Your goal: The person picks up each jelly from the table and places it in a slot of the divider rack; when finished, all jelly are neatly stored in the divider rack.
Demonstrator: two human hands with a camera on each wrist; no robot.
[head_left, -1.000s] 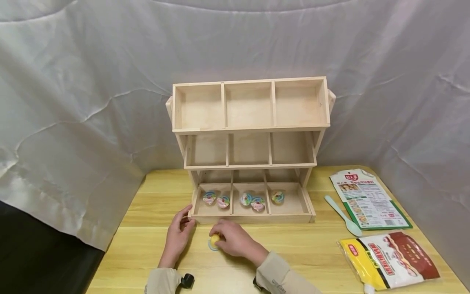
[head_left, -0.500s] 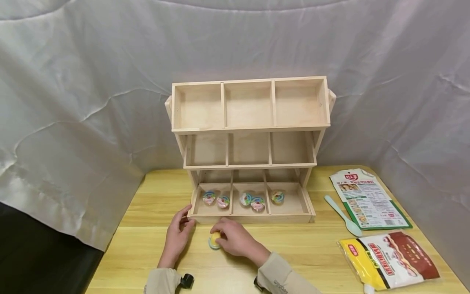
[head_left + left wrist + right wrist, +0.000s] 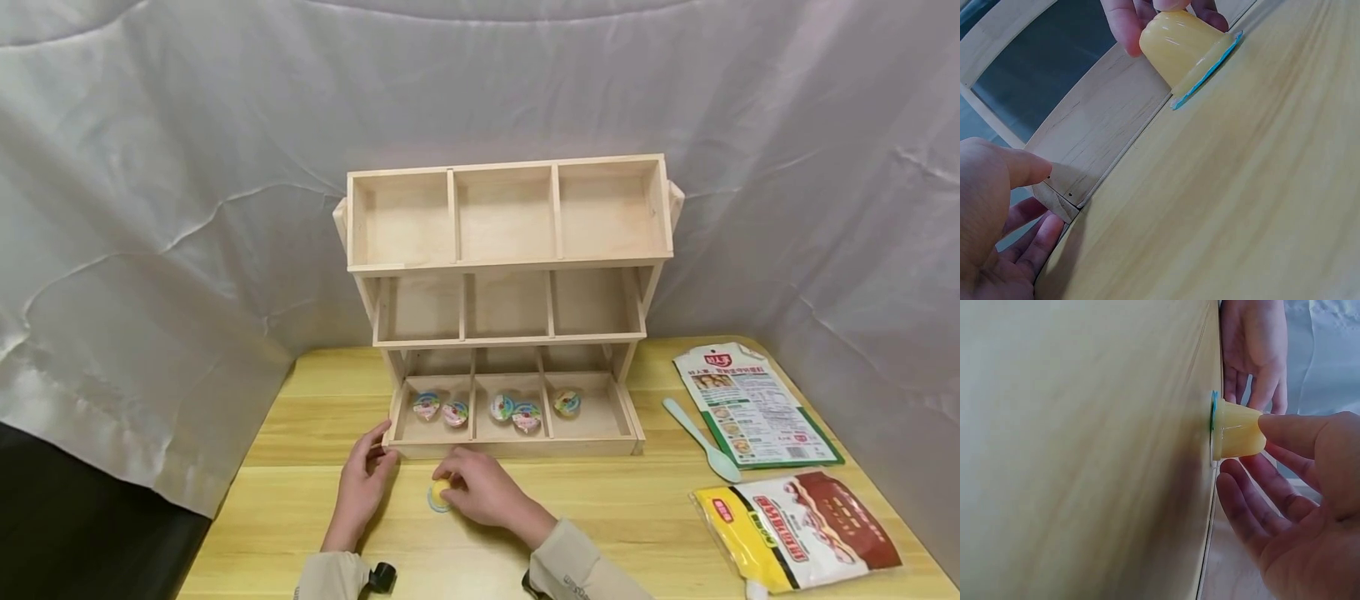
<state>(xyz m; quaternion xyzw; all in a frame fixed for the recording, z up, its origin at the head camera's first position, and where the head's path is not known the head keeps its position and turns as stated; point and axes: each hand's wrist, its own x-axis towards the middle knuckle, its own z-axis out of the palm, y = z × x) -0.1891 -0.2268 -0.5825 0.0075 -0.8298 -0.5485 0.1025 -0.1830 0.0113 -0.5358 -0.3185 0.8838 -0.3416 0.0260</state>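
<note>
A yellow jelly cup point(image 3: 440, 492) stands upside down on the table, its blue-edged lid against the wood in the left wrist view. My right hand point(image 3: 483, 492) pinches the cup's narrow end between thumb and fingers. At the front left corner of the three-tier wooden rack point(image 3: 517, 448), my left hand point(image 3: 363, 483) holds on, thumb on the front board and fingers along the side. Two jelly cups point(image 3: 455, 414) lie in the bottom tier's left compartment, two more jelly cups point(image 3: 527, 417) in the middle one, and a single jelly cup point(image 3: 567, 403) in the right one.
To the right of the rack lie a pale green spoon point(image 3: 705, 443) and a white-and-green food packet point(image 3: 757, 408). Nearer the front is a yellow, white and brown spouted pouch point(image 3: 798, 531). Grey cloth point(image 3: 510, 83) hangs behind and at the sides.
Both hands keep nearly the same places, the right still pinching the jelly cup on the table. The head view has shifted very slightly.
</note>
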